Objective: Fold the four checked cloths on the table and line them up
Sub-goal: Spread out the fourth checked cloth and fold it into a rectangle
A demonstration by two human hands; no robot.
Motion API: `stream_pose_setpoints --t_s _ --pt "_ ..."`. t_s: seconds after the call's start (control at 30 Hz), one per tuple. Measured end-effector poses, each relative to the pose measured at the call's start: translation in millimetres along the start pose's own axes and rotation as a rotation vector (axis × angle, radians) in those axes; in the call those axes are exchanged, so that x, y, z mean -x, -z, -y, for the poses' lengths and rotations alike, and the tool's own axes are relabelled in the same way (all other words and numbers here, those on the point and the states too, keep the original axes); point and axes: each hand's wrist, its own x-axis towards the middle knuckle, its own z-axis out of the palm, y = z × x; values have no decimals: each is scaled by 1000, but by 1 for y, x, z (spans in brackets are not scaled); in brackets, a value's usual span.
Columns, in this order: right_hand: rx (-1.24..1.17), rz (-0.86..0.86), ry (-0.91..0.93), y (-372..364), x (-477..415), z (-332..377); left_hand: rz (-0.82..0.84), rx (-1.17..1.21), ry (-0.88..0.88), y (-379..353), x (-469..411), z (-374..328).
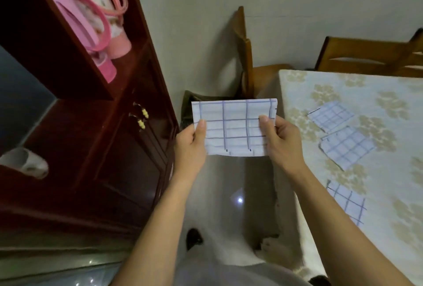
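So both hands are on one white fabric cloth with a blue-purple check grid [233,127]. It's folded into a wide rectangle and held up in the air just off the left side of the worktop, over the floor, not lying on anything. The left hand [191,146] pinches its left edge, thumb on the front and fingers tucked behind, and the right hand [281,141] does the same on the right edge. The other three matching cloths are already folded into smallish squares on the worktop [377,84], which wears a pale tablecloth with beige flower clusters. The far folded cloth [330,116] and middle folded cloth [346,147] sit tilted with their corners just about meeting. The near folded cloth [346,201] lies apart from them, its edge partly hidden by the right forearm. The floor is glossy grey tile [219,194] with a light reflected in it, and the wall [194,10] is plain off-white. Two brown wooden chairs stand at the worktop, one [246,56] at its end and one [366,56] along the far side. On the left is a dark red wooden cabinet [114,171] with small brass door handles [140,115], and its open shelf compartment holds a bunch of pink bags with pink straps [91,17].
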Motion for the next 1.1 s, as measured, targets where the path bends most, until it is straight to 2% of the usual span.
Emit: stream_pose_setpoints --t_s 0.23,0.43,0.57,0.73,0.87,0.97,1.1 --pt "3 -188 -42 -34 -68 14 173 68 -37 -9 -113 -2" --pt "66 -375 -196 -11 -86 -14 480 88 34 -56 -147 6" --pt "116 -455 -235 9 -112 -40 640 91 53 -93 -181 -5" --pt "73 -498 -246 17 -170 -66 664 41 6 -124 -230 -8" --pt "40 -445 -227 19 -240 -76 623 -15 65 -147 -280 -21" --pt "39 -449 -187 37 -292 -79 621 -1 18 -177 -327 -41" --pt "61 -502 -221 71 -339 -97 707 29 21 -231 -365 -56"
